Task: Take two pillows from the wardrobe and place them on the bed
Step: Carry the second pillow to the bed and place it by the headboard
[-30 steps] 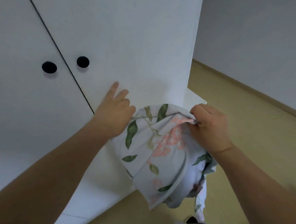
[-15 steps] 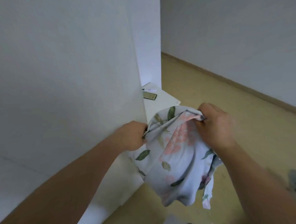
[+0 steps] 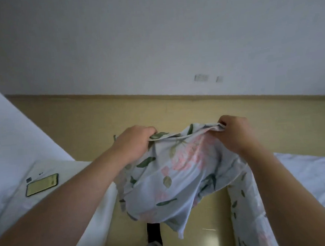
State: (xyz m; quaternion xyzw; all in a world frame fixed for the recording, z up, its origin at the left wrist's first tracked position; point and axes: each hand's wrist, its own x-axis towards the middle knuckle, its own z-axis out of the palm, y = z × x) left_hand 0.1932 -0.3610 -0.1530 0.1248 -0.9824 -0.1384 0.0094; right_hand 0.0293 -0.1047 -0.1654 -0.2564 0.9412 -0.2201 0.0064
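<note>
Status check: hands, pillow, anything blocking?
Left hand and right hand both grip floral pillow by top edge. Pillow hangs over floor, not yet on bed. Nothing seen between them.

The room is dim and evenly lit, with a cool grey-blue cast over the wall [image 3: 151, 37]; the light is diffuse and its direction cannot be told. Shadows are soft, deepest in the folds of the hanging pillow [image 3: 167, 176]. The phone [image 3: 42, 184] screen throws back a pale yellow glare. The whole frame is slightly soft, and the leaf print on the bed [image 3: 305, 172] smears near the right edge. Wide-angle distortion bows the skirting board [image 3: 175, 98] and swells the forearms [image 3: 54, 213] toward the lower corners
</note>
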